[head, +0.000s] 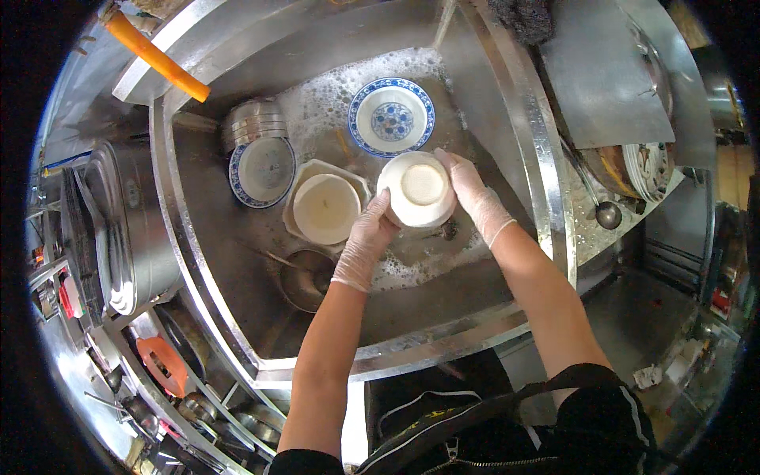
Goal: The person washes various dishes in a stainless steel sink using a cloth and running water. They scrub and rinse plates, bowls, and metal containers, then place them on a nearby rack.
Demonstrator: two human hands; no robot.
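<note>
My left hand [373, 228] and my right hand [470, 187], both in thin clear gloves, grip a white bowl [421, 184] from either side, its foot ring turned up. Beyond it, a blue-and-white patterned bowl [392, 119] sits in the sudsy water of a stainless steel sink [261, 320]. Left of my left hand, a round white bowl [326, 209] rests in an angular white dish [291, 217]. Farther left, another blue-rimmed bowl [262, 172] leans by a stack of metal bowls [256, 122]. A dark round pan or ladle [306, 279] lies partly hidden behind my left forearm.
The sink's raised metal rim [409, 362] runs around the work area. An orange tube [157, 56] juts over the back left corner. At right are a ladle [608, 215] and stacked plates [647, 172]. Shelves at left hold metal trays [110, 225] and an orange plastic basket [161, 365].
</note>
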